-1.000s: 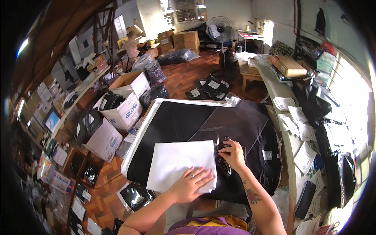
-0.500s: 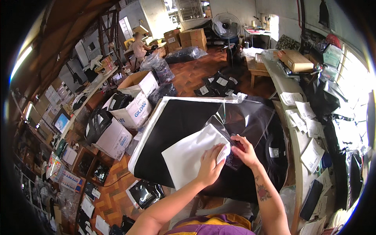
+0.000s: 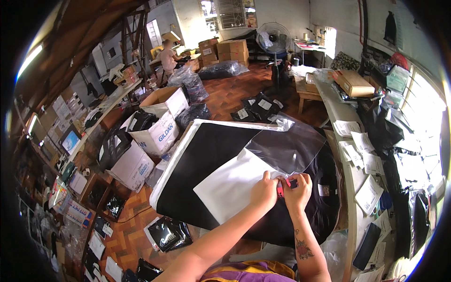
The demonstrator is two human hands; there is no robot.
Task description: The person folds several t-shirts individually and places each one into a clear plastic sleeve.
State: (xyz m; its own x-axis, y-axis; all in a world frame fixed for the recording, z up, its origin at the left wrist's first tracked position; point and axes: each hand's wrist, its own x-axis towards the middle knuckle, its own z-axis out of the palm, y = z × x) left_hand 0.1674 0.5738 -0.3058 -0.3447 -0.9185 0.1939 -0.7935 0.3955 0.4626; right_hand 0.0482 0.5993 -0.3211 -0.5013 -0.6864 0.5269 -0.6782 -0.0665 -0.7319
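Observation:
On a broad black cloth (image 3: 202,150) lies a smooth white sheet-like piece (image 3: 230,183), its material unclear. A clear plastic bag (image 3: 286,145) spreads from its right corner toward the far edge. My left hand (image 3: 265,191) rests over the right end of the white piece, fingers closed at the bag's gathered near end. Fingertips almost touching it, my right hand (image 3: 299,189) is bent in a pinch on the same plastic. Small red patches (image 3: 280,189) show between the fingers; what they belong to is hidden. Right of my hands is a black garment with a pale neck label (image 3: 324,190).
White cartons (image 3: 164,131) stand left of the work surface. Black packets (image 3: 260,105) lie on the floor beyond it. Along the right runs a long table (image 3: 329,103) with papers (image 3: 369,192) and a dark case (image 3: 367,245). Far off, a person (image 3: 168,56) sits.
My hands have come together, the right one closing from spread fingers into a pinch. The plastic bag's near end has been drawn up to the fingertips, and red patches now show there.

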